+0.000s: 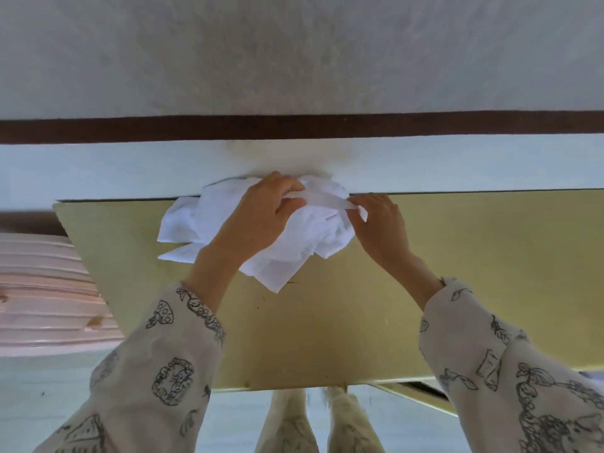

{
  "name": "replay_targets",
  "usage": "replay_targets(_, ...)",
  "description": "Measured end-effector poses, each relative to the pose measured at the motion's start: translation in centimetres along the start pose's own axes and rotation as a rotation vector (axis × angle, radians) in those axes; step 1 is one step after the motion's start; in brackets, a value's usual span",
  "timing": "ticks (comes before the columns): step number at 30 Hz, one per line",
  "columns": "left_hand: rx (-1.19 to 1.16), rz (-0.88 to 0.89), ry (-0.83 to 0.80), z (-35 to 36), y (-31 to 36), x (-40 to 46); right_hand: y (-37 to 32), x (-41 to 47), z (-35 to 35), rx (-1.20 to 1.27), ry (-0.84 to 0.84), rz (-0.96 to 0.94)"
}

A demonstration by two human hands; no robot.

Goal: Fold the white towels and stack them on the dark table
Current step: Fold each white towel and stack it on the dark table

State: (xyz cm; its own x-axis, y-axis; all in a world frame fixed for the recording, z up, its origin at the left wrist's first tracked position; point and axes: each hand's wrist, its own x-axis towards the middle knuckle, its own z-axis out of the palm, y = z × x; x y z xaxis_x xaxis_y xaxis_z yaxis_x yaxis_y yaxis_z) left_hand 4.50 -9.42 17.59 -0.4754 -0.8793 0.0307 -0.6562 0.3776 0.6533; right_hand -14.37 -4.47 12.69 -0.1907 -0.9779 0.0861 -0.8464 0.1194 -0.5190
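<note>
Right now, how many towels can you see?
1 crumpled heap of white cloth lies at the table's far edge, pinched by the left hand and the right hand. It may hold more than one towel; the folds hide that.

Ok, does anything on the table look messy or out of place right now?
Yes. The white towel is a crumpled heap at the table's far edge, against the wall, not folded. The left hand and right hand pinch a strip of it taut between them. No folded stack shows, and the tabletop looks yellowish, not dark.
</note>
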Motion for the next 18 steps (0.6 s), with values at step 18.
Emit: replay_targets(18,-0.046,-0.018,0.117,3.8,13.5,5.9,15.4,-1.7,-17.6,-0.082,0.202,0.151)
